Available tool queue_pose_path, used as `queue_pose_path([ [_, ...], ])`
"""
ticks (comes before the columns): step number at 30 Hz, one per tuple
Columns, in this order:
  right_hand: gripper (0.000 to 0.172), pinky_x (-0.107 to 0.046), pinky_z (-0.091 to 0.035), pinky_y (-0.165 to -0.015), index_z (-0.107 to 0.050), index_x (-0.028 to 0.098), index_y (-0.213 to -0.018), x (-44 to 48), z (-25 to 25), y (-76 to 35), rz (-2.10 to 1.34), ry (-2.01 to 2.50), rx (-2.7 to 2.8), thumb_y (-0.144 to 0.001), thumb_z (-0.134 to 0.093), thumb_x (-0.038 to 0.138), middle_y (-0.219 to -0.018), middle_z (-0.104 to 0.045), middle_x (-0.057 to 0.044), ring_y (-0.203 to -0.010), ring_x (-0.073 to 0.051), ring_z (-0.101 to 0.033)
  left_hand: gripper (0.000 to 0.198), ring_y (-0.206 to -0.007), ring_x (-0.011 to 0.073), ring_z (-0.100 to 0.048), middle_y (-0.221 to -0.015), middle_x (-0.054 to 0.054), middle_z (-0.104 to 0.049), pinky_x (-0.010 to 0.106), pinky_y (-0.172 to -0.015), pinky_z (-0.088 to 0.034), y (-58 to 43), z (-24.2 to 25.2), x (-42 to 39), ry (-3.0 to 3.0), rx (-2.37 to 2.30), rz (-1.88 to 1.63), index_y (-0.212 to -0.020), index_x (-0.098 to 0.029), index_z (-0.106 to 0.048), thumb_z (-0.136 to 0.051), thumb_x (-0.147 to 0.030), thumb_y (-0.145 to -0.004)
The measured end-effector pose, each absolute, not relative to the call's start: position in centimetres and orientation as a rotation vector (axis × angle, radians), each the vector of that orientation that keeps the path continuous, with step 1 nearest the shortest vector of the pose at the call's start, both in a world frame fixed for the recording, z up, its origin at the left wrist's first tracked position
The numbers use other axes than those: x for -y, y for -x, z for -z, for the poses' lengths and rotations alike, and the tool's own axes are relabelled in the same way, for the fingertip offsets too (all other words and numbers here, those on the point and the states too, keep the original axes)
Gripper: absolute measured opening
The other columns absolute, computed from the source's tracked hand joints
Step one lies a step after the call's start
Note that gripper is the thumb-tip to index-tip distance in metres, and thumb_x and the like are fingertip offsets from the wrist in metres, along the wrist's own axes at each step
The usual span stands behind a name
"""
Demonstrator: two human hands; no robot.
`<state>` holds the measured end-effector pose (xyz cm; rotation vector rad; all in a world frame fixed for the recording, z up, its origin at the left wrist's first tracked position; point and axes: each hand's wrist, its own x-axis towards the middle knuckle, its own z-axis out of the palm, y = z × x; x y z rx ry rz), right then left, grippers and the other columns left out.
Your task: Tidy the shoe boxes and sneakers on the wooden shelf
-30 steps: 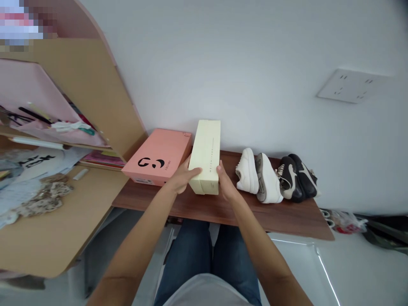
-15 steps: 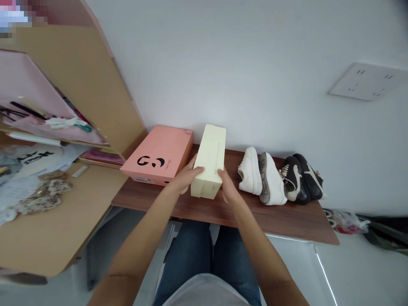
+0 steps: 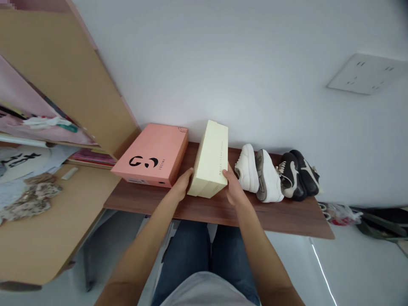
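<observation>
A pale yellow box [image 3: 210, 159] is tilted on its long side over the brown wooden shelf [image 3: 204, 211], held between both hands. My left hand [image 3: 182, 185] presses its lower left side, with part of the fingers hidden beside the box. My right hand [image 3: 233, 185] grips the lower right side, thumb on the printed face. Left of it lies a closed pink shoebox [image 3: 156, 153] with black lettering. To the right stand white sneakers [image 3: 250, 170], propped side by side, and a pair of black shoes [image 3: 296, 176].
A light wood desk [image 3: 79, 199] with cloth and papers borders the shelf on the left, under a cabinet panel [image 3: 63, 68]. The white wall with a socket plate [image 3: 366, 74] rises behind. Bags [image 3: 342, 214] lie at the right.
The pale yellow box has been tipped, its top turning leftward and its printed face more to the right. My left thumb has left the top face for the left side. The view has shifted slightly.
</observation>
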<state>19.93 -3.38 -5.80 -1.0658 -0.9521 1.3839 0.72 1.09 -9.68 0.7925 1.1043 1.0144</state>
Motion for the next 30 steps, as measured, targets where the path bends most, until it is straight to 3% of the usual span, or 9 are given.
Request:
queue_pose_path([
  [4,0.080,-0.048,-0.033,-0.117,-0.014,0.043,-0.154,4.4,5.4,-21.0,-1.327,1.118,0.870,-0.086,-0.057,0.052,-0.159,-0.028,0.011,-0.145,-0.021,-0.034,0.041,-0.093,0.0257,-0.069,-0.094,0.008,-0.075,0.034,-0.081,-0.052,-0.7,11.5,-1.4,-0.678,-1.131,-1.002,-0.105,-0.015,-0.069,-0.070,-0.045,-0.077],
  [8,0.069,-0.045,-0.024,-0.122,-0.034,0.038,-0.149,5.2,5.8,-22.3,-1.240,1.128,0.911,-0.087,-0.058,0.055,-0.159,-0.029,0.008,-0.147,-0.019,-0.028,0.029,-0.069,0.0198,-0.067,-0.079,0.006,-0.073,0.027,-0.058,-0.051,-1.0,11.8,-1.1,-0.516,-1.081,-0.901,-0.092,-0.015,-0.069,-0.068,-0.042,-0.081],
  [11,0.062,-0.044,-0.022,-0.123,-0.047,0.034,-0.143,5.7,6.2,-23.0,-1.127,1.199,0.973,-0.087,-0.057,0.059,-0.155,-0.039,0.004,-0.146,-0.021,-0.032,0.026,-0.065,0.0178,-0.066,-0.076,0.005,-0.073,0.026,-0.055,-0.052,-1.8,11.2,-0.4,-0.399,-1.002,-0.908,-0.094,-0.017,-0.068,-0.062,-0.041,-0.086],
  [15,0.068,-0.045,-0.023,-0.122,-0.050,0.027,-0.142,6.7,6.1,-23.2,-0.927,1.370,1.017,-0.087,-0.053,0.065,-0.152,-0.044,-0.002,-0.143,-0.024,-0.036,0.023,-0.082,0.0198,-0.070,-0.090,0.008,-0.075,0.026,-0.063,-0.056,-2.9,10.6,0.7,-0.310,-0.942,-1.030,-0.100,-0.015,-0.068,-0.063,-0.032,-0.086],
  [19,0.074,-0.044,-0.024,-0.121,-0.052,0.022,-0.141,7.4,5.5,-23.2,-0.872,1.504,1.007,-0.086,-0.048,0.070,-0.150,-0.047,-0.006,-0.143,-0.027,-0.038,0.033,-0.098,0.0244,-0.069,-0.102,0.013,-0.074,0.031,-0.080,-0.058,-2.6,9.9,1.5,-0.375,-0.917,-1.150,-0.107,-0.010,-0.068,-0.071,-0.027,-0.079],
  [24,0.072,-0.040,-0.031,-0.117,-0.061,0.022,-0.132,7.1,5.3,-23.3,-1.061,1.418,1.020,-0.084,-0.047,0.074,-0.140,-0.058,-0.004,-0.137,-0.027,-0.046,0.060,-0.112,0.0285,-0.064,-0.114,0.015,-0.072,0.037,-0.096,-0.052,-1.0,8.0,2.3,-0.587,-0.903,-1.258,-0.125,-0.010,-0.064,-0.079,-0.031,-0.071],
  [30,0.061,-0.042,-0.049,-0.099,-0.066,0.020,-0.124,6.5,6.1,-22.4,-1.301,1.327,0.935,-0.079,-0.065,0.061,-0.122,-0.070,-0.007,-0.116,-0.030,-0.062,0.076,-0.119,0.0294,-0.060,-0.125,0.014,-0.068,0.042,-0.104,-0.045,-0.4,6.5,2.5,-0.783,-1.018,-1.300,-0.137,-0.015,-0.056,-0.081,-0.037,-0.068],
])
